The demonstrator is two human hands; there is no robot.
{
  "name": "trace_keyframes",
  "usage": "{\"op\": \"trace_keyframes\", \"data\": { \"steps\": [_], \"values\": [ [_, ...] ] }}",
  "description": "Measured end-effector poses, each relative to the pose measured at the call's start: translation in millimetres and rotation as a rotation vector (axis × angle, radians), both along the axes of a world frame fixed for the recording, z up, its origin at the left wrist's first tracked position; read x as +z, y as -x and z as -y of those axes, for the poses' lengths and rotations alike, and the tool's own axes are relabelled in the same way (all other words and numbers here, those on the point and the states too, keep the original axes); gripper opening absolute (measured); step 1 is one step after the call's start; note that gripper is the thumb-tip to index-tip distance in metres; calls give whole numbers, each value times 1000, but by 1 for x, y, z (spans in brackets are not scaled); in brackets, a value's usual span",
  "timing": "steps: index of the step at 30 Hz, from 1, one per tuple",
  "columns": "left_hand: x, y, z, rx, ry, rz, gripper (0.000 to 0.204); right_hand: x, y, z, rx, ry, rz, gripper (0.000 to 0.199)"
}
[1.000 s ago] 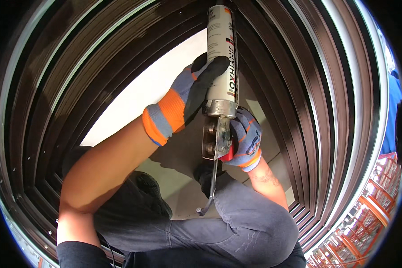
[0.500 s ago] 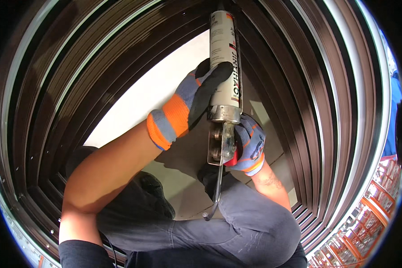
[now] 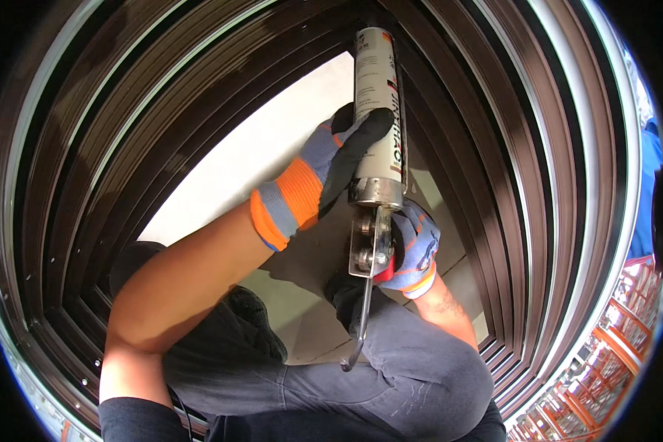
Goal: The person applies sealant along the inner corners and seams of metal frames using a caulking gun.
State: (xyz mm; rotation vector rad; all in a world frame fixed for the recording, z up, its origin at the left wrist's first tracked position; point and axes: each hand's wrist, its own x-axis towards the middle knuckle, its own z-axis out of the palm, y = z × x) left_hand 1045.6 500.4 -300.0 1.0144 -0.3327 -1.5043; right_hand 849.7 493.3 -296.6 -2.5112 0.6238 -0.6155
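Observation:
A caulking gun loaded with a white sealant cartridge points away from me toward the far corner of stacked brown frames. My left hand, in a grey, orange and black glove, is closed around the cartridge's lower half. Behind the metal body, my right hand in a matching glove grips the handle by a red part; some of its fingers are hidden. The gun's bent steel rod sticks back toward my knee. The cartridge's front end lies near the dark corner, where its nozzle is hard to make out.
Nested brown profile frames with light strips rise on both sides and meet at the far corner. A white panel and tiled floor lie inside them. Orange racks and something blue stand outside at right.
The caulking gun has shifted slightly right and toward me, with both hands still on it. The rod's end has moved along with it.

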Motion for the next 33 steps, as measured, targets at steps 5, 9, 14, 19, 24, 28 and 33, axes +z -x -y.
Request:
{"op": "trace_keyframes", "data": {
  "steps": [5,9,14,19,24,28,33],
  "values": [
    [10,5,-4,6,-31,-30,36,2,8,-5,-17,-82,-21,54],
    [5,6,-7,-2,-16,-14,38,1,10,-4,13,-100,-25,56],
    [5,8,-9,31,-2,-88,37,1,9,-9,-8,-74,-33,54],
    [-1,8,-20,9,-45,-12,34,-20,17,-14,44,-9,43,59],
    [-11,20,-47,-4,-95,-264,38,-37,30,-22,148,27,-1,49],
    [-36,27,-38,51,-73,-344,38,-47,35,-22,118,-31,-1,55],
    [-48,17,-13,89,-30,-274,34,-58,24,-11,79,-111,-103,66]
  ]
}}
